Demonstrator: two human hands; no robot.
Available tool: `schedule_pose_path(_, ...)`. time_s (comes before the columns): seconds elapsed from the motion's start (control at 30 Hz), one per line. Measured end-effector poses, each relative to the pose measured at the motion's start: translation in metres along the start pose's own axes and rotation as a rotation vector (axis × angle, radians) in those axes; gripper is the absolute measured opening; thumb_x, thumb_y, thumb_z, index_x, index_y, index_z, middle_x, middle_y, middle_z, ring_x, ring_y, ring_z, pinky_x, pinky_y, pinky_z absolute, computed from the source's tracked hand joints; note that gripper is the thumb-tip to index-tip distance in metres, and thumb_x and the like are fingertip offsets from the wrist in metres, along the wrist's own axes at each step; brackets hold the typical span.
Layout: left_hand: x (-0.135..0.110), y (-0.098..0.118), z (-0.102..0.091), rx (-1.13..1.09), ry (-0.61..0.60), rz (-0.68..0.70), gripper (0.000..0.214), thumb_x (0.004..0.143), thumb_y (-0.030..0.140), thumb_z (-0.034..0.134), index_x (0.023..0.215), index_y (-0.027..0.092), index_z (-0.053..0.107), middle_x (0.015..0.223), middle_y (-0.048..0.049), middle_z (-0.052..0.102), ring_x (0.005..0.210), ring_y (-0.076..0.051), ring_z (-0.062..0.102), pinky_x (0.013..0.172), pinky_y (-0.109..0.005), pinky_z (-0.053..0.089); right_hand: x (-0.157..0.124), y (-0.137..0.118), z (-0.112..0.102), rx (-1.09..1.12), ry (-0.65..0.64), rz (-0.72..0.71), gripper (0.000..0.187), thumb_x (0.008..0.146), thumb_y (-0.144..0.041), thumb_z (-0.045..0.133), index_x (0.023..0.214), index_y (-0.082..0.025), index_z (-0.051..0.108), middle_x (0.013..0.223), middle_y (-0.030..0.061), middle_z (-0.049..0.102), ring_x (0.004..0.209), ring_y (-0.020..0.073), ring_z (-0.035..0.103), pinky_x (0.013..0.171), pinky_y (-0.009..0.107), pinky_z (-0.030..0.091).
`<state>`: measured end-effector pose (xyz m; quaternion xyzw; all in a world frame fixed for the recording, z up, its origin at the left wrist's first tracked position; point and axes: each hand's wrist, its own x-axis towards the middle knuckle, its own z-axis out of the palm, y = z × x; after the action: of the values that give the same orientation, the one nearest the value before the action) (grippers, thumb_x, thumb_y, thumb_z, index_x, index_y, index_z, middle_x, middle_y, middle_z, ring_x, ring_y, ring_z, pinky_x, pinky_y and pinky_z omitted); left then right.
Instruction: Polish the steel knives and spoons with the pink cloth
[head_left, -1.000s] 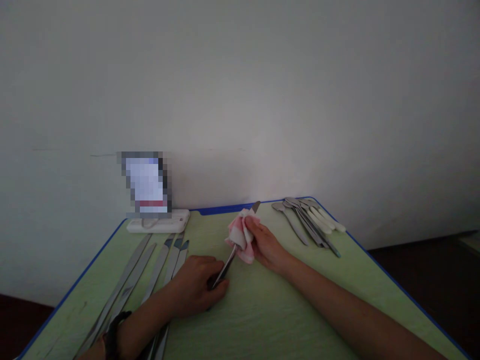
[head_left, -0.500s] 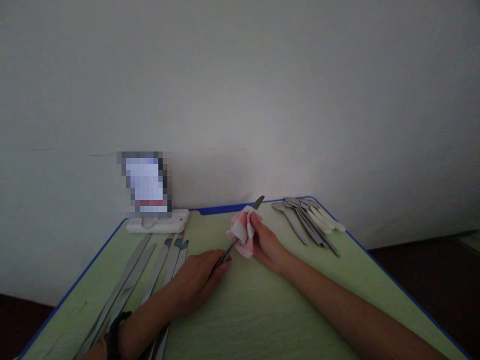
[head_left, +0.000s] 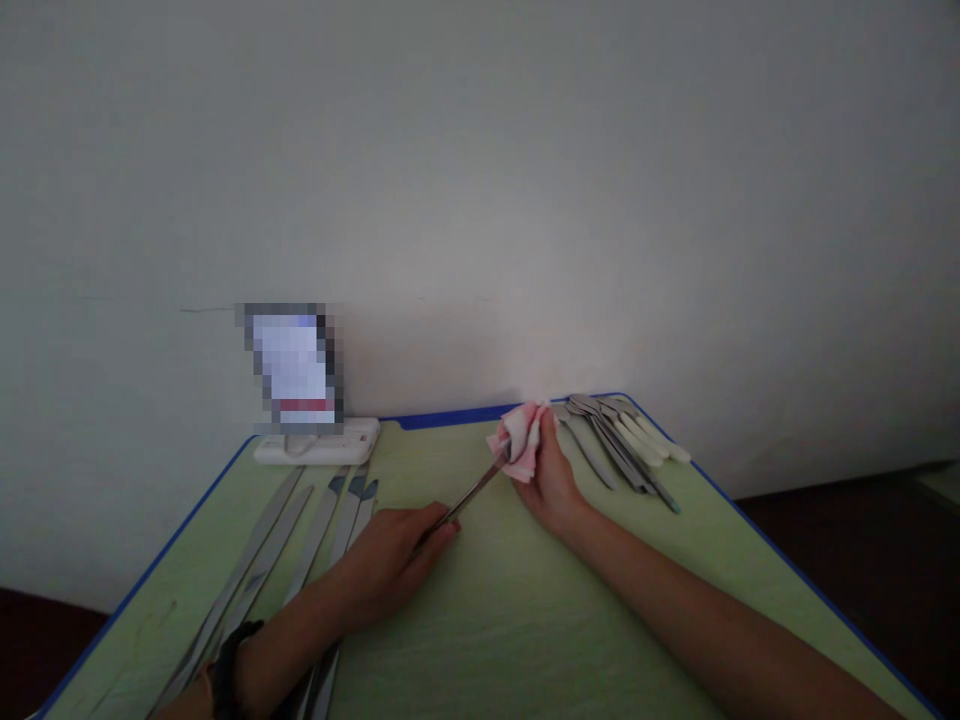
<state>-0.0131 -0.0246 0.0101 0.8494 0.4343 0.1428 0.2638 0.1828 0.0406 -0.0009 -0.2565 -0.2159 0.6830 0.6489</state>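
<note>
My left hand (head_left: pixel 401 560) grips the handle of a metal table knife (head_left: pixel 480 484) low over the middle of the table. The knife slants up and away to the right, its far end covered by a pink and white cloth (head_left: pixel 519 440). My right hand (head_left: pixel 553 475) is closed round this cloth, wrapping it about the blade. Left of my left hand, several table knives (head_left: pixel 270 545) lie side by side, partly hidden under my forearm. Just beyond my right hand is a pile of spoons and other cutlery (head_left: pixel 611 440), some with white handles.
A phone (head_left: pixel 292 365) with a blurred screen leans at the back left, above a white box-like device (head_left: pixel 319 443). The green table (head_left: pixel 480 640) has a blue edge and stands against a grey wall (head_left: pixel 480 180).
My right hand has slid the cloth up and to the right along the knife, covering the tip that showed before. My left hand has stayed nearly still.
</note>
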Motion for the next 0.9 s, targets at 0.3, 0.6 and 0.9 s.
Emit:
schedule_pose_path(0.3, 0.000, 0.002, -0.003, -0.114, -0.019, -0.071, 0.035, 0.096, 0.033, 0.026, 0.087, 0.019, 0.056, 0.052, 0.0052, 0.045, 0.046, -0.012, 0.047, 0.049, -0.020, 0.036, -0.005, 0.004, -0.002, -0.246, -0.085, 0.075, 0.042, 0.073, -0.057, 0.063, 0.077, -0.016, 0.064, 0.067, 0.0012, 0.067, 0.062, 0.0142, 0.060, 0.064, 0.028, 0.048)
schedule_pose_path(0.6, 0.003, 0.003, -0.001, -0.053, 0.002, -0.047, 0.032, 0.095, 0.033, 0.029, 0.075, 0.020, 0.049, 0.056, 0.0040, 0.048, 0.050, -0.012, 0.049, 0.052, -0.021, 0.036, -0.008, 0.008, -0.003, -0.322, -0.153, 0.104, 0.042, 0.075, -0.058, 0.061, 0.078, -0.016, 0.067, 0.064, 0.0002, 0.065, 0.061, 0.0137, 0.058, 0.064, 0.027, 0.046)
schedule_pose_path(0.9, 0.001, 0.000, 0.001, -0.022, -0.004, -0.047, 0.041, 0.094, 0.039, 0.029, 0.069, 0.018, 0.054, 0.054, 0.0040, 0.045, 0.050, -0.012, 0.048, 0.052, -0.022, 0.033, -0.008, -0.002, 0.005, -0.055, -0.129, 0.140, 0.051, 0.071, -0.071, 0.053, 0.073, -0.021, 0.062, 0.067, 0.0004, 0.066, 0.064, 0.0163, 0.059, 0.071, 0.033, 0.050)
